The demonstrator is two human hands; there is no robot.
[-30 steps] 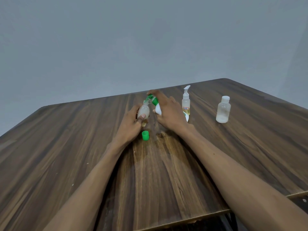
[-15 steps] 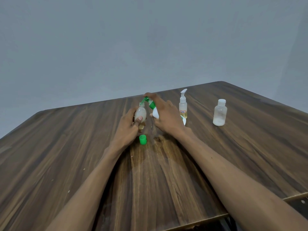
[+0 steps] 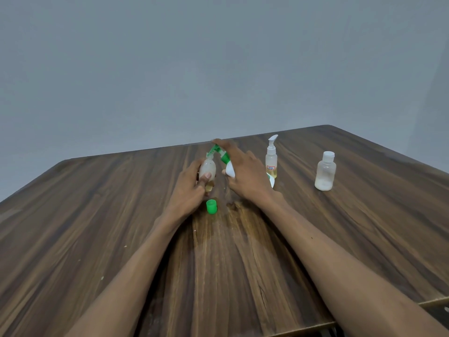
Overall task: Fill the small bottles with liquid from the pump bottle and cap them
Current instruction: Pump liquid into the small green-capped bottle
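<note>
Head view: my right hand wraps the tilted pump bottle, hiding most of its body. My left hand's fingers grip the small bottle, whose base I cannot see.

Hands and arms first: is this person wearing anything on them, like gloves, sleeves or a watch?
No. The left hand and right hand are bare, without gloves, and no rings show. Both forearms are uncovered as far as the bottom edge of the picture, with no sleeve, watch or bracelet in view.
</note>
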